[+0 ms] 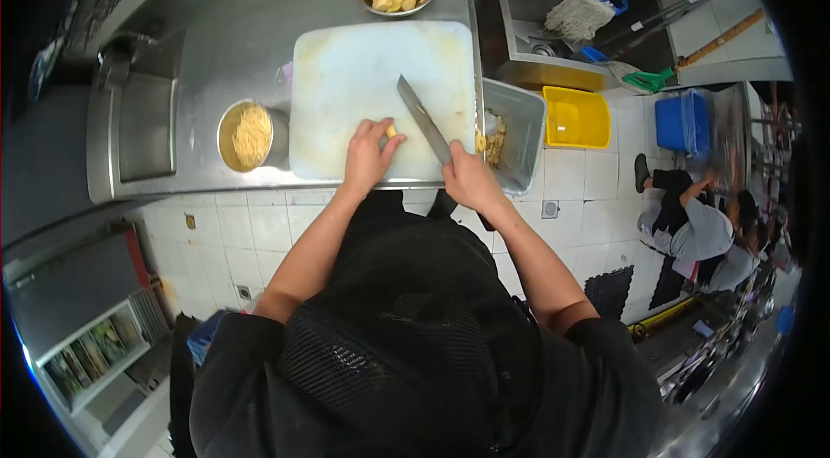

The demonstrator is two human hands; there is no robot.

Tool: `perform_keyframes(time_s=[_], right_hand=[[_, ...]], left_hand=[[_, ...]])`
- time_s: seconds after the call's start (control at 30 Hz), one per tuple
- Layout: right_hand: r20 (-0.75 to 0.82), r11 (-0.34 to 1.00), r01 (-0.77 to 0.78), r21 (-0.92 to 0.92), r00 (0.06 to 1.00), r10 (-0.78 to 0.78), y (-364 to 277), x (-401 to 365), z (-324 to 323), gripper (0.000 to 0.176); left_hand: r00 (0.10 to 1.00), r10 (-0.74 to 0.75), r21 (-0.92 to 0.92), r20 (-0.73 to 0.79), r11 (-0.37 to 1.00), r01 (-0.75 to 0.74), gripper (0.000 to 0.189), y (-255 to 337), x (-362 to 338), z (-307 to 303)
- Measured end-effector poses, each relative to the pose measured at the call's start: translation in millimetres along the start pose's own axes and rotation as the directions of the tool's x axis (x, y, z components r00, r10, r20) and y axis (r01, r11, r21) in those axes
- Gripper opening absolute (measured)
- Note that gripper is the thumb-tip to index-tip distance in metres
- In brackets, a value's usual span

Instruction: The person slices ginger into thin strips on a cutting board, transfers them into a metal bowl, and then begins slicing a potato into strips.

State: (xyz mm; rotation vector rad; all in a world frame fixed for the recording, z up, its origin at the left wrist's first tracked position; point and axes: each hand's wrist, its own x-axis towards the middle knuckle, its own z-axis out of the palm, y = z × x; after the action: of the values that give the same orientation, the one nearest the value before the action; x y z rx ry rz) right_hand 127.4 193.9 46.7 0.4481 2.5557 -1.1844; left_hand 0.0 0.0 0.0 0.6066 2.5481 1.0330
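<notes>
Fingers [373,131] of my left hand [367,157] curl tight around 1 small yellow piece [391,130] at the near edge of the white cutting board [363,69]. My right hand [471,181] grips the knife [422,117], its blade angled just right of the piece. Keeping the tips tucked back from the blade looks wisest.

No readable text, labels, brands or numbers in view. Knife [424,119] blade in the right hand [471,181]: no legible mark. Cutting board [363,69] under the left hand [369,155]: no print. Yellow bin [577,118] and blue bin [683,121], right of the right hand: no legible labels. Display case [91,350], far below-left of the left hand: coloured panels, too small to read.
</notes>
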Motion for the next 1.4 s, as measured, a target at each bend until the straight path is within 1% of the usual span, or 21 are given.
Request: perform_keyframes(time_s=[0.07, 0.1, 0.17, 0.2, 0.27, 0.3, 0.37, 0.4, 0.47, 0.5, 0.57, 0.7, 0.8, 0.9, 0.97, 1.0, 1.07, 1.17, 1.2, 1.27, 1.4], right_hand=[[-0.036, 1.000, 0.025, -0.016, 0.999, -0.025, -14, 4, -5, 0.022], [-0.037, 0.998, 0.014, -0.057, 0.999, -0.016, -6, -11, -5, 0.022], [-0.049, 0.996, -0.005, -0.088, 0.999, 0.001, -20, -13, 3, 0.021], [-0.053, 0.996, -0.006, -0.089, 0.999, 0.001, -20, -14, 6, 0.021], [-0.081, 0.997, 0.039, -0.071, 0.996, -0.044, -19, -12, 14, 0.019], [-0.089, 0.997, 0.032, -0.068, 0.995, -0.038, -21, -13, 17, 0.019], [-0.072, 0.994, 0.017, -0.109, 0.997, -0.025, -26, -17, 24, 0.019], [-0.079, 0.994, 0.005, -0.106, 0.997, -0.013, -29, -18, 29, 0.019], [-0.082, 0.994, 0.006, -0.109, 0.997, -0.015, -35, -19, 37, 0.019], [-0.090, 0.993, -0.004, -0.115, 0.996, -0.006, -39, -19, 38, 0.019], [-0.072, 0.990, -0.041, -0.132, 0.997, 0.032, -48, -20, 41, 0.019], [-0.090, 0.982, -0.061, -0.177, 0.995, 0.045, -56, -23, 41, 0.020], [-0.080, 0.977, -0.063, -0.204, 0.996, 0.048, -57, -22, 38, 0.020], [-0.045, 0.965, -0.094, -0.246, 0.995, 0.085, -62, -21, 38, 0.019], [-0.029, 0.954, -0.136, -0.266, 0.991, 0.133, -69, -21, 34, 0.020], [-0.027, 0.954, -0.134, -0.268, 0.991, 0.131, -70, -19, 35, 0.020], [-0.038, 0.944, -0.163, -0.286, 0.987, 0.159, -70, -17, 39, 0.020], [-0.058, 0.957, -0.122, -0.263, 0.992, 0.111, -62, -13, 48, 0.020], [-0.056, 0.957, -0.120, -0.264, 0.992, 0.109, -68, -16, 42, 0.020], [-0.001, 0.955, -0.152, -0.254, 0.988, 0.156, -83, -25, 27, 0.020], [0.026, 0.949, -0.160, -0.273, 0.984, 0.174, -76, -25, 34, 0.020]], left_hand=[[0.972, 0.150, 0.125, -0.178, 0.984, -0.129, 0.043, 2, 0, -11], [0.971, 0.146, 0.085, -0.191, 0.988, -0.132, 0.043, -2, -11, 10], [0.926, 0.305, 0.102, -0.221, 0.952, -0.289, 0.039, -17, -13, -1], [0.925, 0.309, 0.101, -0.222, 0.951, -0.293, 0.039, -18, -12, -3], [0.920, 0.305, 0.002, -0.245, 0.949, -0.314, 0.029, -21, -7, -7], [0.919, 0.313, 0.000, -0.239, 0.947, -0.322, 0.029, -24, -4, -10], [0.929, 0.301, -0.104, -0.216, 0.939, -0.328, 0.023, -32, 2, -19], [0.929, 0.307, -0.109, -0.206, 0.936, -0.334, 0.023, -35, 3, -25], [0.883, 0.455, 0.050, -0.110, 0.890, -0.453, 0.017, -40, 8, -37], [0.880, 0.462, 0.039, -0.109, 0.887, -0.460, 0.017, -40, 11, -37], [0.813, 0.581, 0.037, -0.042, 0.814, -0.579, 0.012, -42, 11, -37], [0.790, 0.607, -0.027, -0.086, 0.791, -0.611, 0.010, -39, 16, -25], [0.797, 0.596, -0.053, -0.101, 0.796, -0.602, 0.010, -40, 20, -18], [0.804, 0.583, -0.075, -0.114, 0.802, -0.593, 0.009, -42, 20, -18], [0.812, 0.577, -0.098, -0.090, 0.806, -0.583, 0.011, -42, 20, -19], [0.813, 0.574, -0.097, -0.092, 0.808, -0.581, 0.011, -41, 21, -20], [0.798, 0.599, -0.091, -0.071, 0.792, -0.603, 0.014, -38, 22, -20], [0.787, 0.616, -0.082, -0.023, 0.784, -0.616, 0.015, -38, 26, -23], [0.789, 0.614, -0.082, -0.025, 0.785, -0.614, 0.015, -37, 26, -22], [0.783, 0.622, -0.083, -0.020, 0.779, -0.621, 0.015, -38, 27, -22], [0.782, 0.623, -0.071, -0.028, 0.779, -0.623, 0.014, -40, 26, -20]])
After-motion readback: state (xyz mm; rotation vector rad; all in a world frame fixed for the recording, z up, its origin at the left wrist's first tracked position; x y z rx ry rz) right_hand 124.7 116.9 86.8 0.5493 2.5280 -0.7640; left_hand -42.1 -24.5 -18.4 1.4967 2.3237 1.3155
